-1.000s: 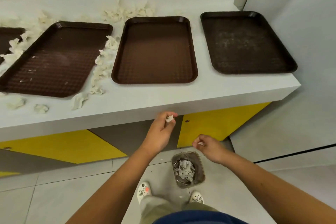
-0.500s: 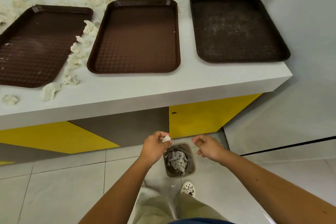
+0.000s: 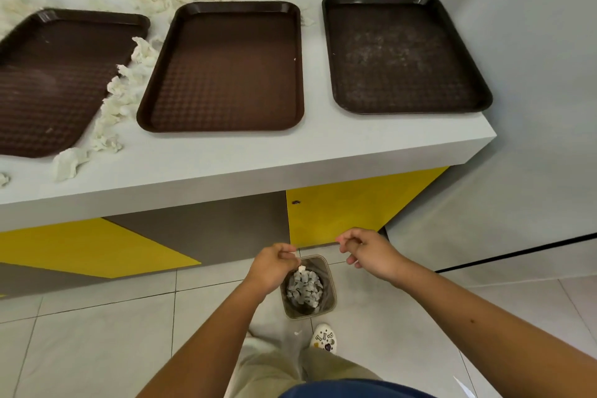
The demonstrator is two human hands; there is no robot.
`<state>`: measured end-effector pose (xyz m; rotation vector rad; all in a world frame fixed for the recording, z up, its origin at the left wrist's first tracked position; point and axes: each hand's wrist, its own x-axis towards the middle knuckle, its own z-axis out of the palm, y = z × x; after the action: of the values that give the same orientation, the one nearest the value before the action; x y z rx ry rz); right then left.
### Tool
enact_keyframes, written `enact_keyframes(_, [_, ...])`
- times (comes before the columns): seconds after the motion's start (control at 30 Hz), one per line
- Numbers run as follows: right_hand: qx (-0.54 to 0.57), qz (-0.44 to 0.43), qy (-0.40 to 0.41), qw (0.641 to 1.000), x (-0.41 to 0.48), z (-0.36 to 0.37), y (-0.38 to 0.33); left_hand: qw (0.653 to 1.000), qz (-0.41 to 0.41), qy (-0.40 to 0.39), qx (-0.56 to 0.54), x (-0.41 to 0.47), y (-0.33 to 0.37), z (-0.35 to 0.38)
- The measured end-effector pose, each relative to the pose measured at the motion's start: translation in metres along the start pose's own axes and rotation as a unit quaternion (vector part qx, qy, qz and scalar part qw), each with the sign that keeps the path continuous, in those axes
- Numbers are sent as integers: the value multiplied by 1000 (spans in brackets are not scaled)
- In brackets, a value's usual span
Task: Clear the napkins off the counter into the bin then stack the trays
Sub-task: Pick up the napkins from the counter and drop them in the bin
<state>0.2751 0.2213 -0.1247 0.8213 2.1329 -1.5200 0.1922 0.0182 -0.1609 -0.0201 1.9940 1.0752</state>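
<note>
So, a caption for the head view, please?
Left hand pinches a white napkin scrap over the small brown bin; three brown plastic trays and crumpled white napkins lie on the grey counter.

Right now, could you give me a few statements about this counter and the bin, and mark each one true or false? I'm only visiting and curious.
1. The trays are stacked in one pile. False: the left tray, middle tray and right tray lie side by side on the counter.
2. The bin on the floor has napkins in it. True.
3. Crumpled napkins lie between the left and middle trays. True.
4. The right tray is heaped with napkins. False: it holds only pale specks.
5. The left hand is touching a tray. False: it is down by the bin, pinching a napkin scrap.
</note>
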Motion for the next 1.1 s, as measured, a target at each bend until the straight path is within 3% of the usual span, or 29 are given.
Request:
enact_keyframes(0.33, [12, -122, -13, 992, -9, 23, -73, 989, 136, 61, -11, -57, 40, -72])
enact_keyframes(0.73, [37, -253, -26, 967, -4, 90, -197, 939, 192, 276, -67, -94, 28, -204])
enact_keyframes(0.87, [4, -285, 0, 958, 4, 121, -233, 919, 206, 335, -18, -91, 22, -253])
enact_keyframes(1.0, [-55, -318, 6, 947, 22, 150, -268, 865, 246, 422, 114, -78, 11, -296])
enact_keyframes(1.1, [-119, -342, 11, 932, 39, 172, -293, 844, 254, 432, 192, -66, 7, -323])
